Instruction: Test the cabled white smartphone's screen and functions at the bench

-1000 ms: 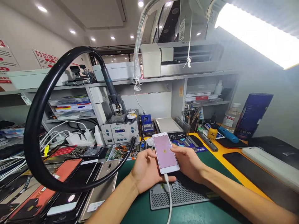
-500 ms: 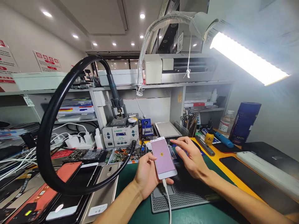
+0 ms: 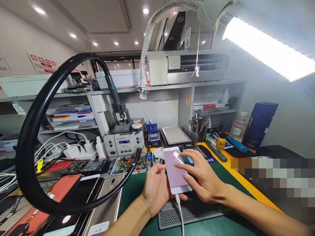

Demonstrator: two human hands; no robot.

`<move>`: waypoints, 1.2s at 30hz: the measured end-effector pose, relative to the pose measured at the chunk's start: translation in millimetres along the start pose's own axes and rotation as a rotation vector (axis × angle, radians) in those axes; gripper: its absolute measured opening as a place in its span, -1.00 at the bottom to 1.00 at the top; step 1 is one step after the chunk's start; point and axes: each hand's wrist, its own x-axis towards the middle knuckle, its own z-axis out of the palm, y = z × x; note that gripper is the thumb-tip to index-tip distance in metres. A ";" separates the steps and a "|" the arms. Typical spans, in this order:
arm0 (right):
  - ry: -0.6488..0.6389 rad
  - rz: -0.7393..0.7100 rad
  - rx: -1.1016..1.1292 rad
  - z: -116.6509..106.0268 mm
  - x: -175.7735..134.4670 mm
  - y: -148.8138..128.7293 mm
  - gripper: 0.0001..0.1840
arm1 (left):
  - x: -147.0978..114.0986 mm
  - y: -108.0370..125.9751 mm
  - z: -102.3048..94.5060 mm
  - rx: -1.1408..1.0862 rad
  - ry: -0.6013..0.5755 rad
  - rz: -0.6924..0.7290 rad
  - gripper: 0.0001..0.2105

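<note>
A white smartphone (image 3: 177, 178) with a plain pinkish screen rests in my left hand (image 3: 157, 183), whose thumb lies along the phone's left edge and whose fingers wrap behind it. A white cable (image 3: 180, 211) is plugged into the phone's bottom end. My right hand (image 3: 204, 175) is over the screen with its fingers apart; the index fingertip is at the small yellow icon near the middle. Whether that finger touches the glass I cannot tell. Beneath the hands a grey perforated mat (image 3: 169, 219) lies on the green work mat (image 3: 137, 200).
A thick black hose (image 3: 23, 144) loops on the left from the hot air station (image 3: 124, 142). Several phones lie under it, including a gold one (image 3: 108, 200). A parts tray (image 3: 133, 162) sits behind my left hand. On the right are a yellow bottle (image 3: 220, 143) and a bright lamp (image 3: 268, 49).
My right hand has moved left and down from beside the phone to over its screen. A reflection now shows on the glass. The camera view has shifted slightly.
</note>
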 end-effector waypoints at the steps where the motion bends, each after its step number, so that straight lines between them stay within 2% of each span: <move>1: -0.016 -0.005 -0.012 0.6 -0.5 0.0 -0.60 | 0.5 0.1 0.2 -0.008 0.003 0.000 -0.47; 13: 0.014 -0.014 0.018 -10.9 -1.3 2.1 -0.70 | -0.7 -1.0 -0.9 -0.022 0.050 0.013 -0.48; 21: -0.052 -0.037 0.096 -7.9 -0.5 -16.8 -0.72 | -0.5 -3.3 -2.4 -0.005 0.051 0.025 -0.51; 36: -0.067 0.052 -0.039 -7.2 3.7 -10.2 -0.65 | -0.6 -7.2 2.6 0.130 0.017 0.039 -0.50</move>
